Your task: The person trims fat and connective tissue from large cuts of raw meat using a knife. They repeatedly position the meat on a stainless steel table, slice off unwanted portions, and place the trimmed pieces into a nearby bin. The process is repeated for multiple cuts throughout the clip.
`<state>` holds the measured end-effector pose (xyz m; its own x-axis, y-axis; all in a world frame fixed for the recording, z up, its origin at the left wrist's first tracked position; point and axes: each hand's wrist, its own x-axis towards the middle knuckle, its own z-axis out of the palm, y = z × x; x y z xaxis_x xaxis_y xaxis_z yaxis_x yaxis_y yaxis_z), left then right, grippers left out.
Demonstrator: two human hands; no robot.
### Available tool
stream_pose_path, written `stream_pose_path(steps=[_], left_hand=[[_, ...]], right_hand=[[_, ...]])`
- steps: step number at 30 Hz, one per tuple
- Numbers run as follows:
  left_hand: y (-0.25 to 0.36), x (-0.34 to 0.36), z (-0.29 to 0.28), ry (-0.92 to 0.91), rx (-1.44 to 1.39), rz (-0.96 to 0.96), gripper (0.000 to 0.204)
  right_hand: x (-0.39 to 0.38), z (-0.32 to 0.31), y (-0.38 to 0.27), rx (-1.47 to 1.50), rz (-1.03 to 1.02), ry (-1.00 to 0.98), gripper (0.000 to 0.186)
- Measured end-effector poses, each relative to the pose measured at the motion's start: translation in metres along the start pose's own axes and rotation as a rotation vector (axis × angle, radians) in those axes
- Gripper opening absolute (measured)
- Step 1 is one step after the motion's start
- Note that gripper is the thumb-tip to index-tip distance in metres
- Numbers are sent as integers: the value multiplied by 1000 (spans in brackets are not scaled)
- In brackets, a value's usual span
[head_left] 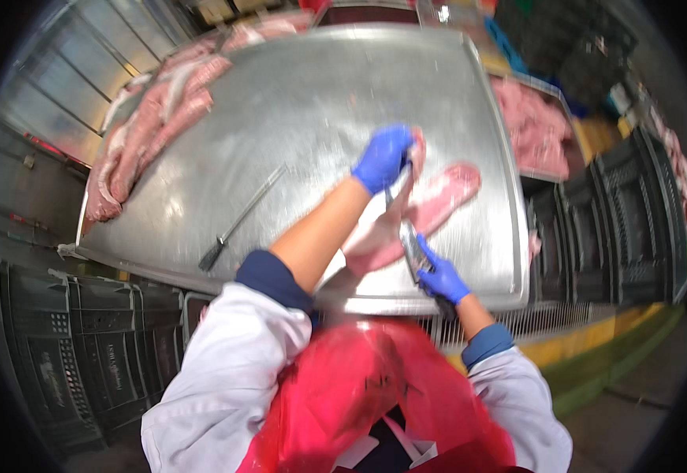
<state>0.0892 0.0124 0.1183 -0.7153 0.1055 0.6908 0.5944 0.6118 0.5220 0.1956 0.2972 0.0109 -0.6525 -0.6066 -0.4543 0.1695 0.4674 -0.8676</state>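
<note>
My left hand [387, 158], in a blue glove, is closed on the raised end of a piece of pink meat [447, 197] lying on the steel table. Lower and to the right, my gloved right hand [444, 277] is wrapped round a knife [413, 246]. Its shiny blade reaches up and left against the meat, blurred by motion; how deep it goes is hidden. Part of the meat hangs in a flap between my two hands. To the left of my left forearm, a sharpening steel [250, 209] with a black handle lies on the table.
Long strips of meat [154, 126] are heaped along the table's left edge. A container of pink meat [528, 126] stands beyond the right edge. Dark plastic crates [619, 213] are stacked at the right, with more crates [91, 347] at lower left. The table's rim [517, 236] is raised.
</note>
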Motion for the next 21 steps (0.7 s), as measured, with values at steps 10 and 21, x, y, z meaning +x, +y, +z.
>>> stream_pose_path(steps=[10,21], left_hand=[[-141,-125,-223,-640,588,-885,45],[40,177,-300,-299,812,-463,62]], right_hand=[[-44,-8,21,323,-170,232,90],[-51,-28,26,269,-209,373,92]])
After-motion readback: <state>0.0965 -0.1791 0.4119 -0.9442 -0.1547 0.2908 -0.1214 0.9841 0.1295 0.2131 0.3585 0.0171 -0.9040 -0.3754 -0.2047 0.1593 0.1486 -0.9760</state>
